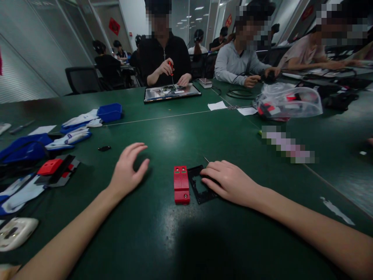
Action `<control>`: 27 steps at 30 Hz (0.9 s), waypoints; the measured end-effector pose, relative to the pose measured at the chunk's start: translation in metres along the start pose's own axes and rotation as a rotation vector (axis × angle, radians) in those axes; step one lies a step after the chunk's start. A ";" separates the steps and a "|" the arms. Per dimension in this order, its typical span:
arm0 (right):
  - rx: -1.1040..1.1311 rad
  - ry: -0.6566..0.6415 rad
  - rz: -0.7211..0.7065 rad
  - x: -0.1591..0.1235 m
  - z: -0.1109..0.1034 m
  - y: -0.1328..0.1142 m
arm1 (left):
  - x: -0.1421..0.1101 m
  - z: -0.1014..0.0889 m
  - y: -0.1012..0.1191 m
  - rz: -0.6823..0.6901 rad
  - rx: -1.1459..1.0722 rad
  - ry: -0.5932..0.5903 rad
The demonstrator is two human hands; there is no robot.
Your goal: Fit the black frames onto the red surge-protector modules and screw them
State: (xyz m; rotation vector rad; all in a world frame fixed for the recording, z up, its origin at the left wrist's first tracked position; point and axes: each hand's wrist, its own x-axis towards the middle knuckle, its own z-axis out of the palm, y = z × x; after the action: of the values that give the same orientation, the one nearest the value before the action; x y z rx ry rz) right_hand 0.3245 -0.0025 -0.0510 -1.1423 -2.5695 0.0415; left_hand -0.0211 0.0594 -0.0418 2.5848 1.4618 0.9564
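Observation:
My left hand point(129, 169) hovers over or rests on the green table, its fingers curved and apart, with nothing in it. A red two-pole block like a surge protector point(181, 184), with screws at its ends, lies between my hands. Directly to its right is a black square plastic frame point(201, 194) with an open middle. My right hand point(225, 179) covers the frame's right side, fingers curled on it. Past those fingers pokes a thin metal rod point(206, 159); its other end is hidden under the hand.
On the left lie blue-and-white gloves point(72, 138), a red-and-black part point(51, 167), a small black piece point(104, 148) and a white device point(17, 233). A clear plastic bag point(303, 103) sits at right. Across the table point(140, 241), a person works with a screwdriver point(171, 69) over a flat panel point(154, 94).

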 end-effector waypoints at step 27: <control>0.065 -0.086 -0.009 0.004 -0.003 0.005 | -0.033 -0.007 0.009 0.297 -0.048 -0.498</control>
State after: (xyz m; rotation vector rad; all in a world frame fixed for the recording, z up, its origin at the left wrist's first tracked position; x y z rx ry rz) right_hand 0.3270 0.0034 -0.0476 -1.1275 -2.6271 0.1744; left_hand -0.0299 0.0268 -0.0499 2.7699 0.9392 0.3049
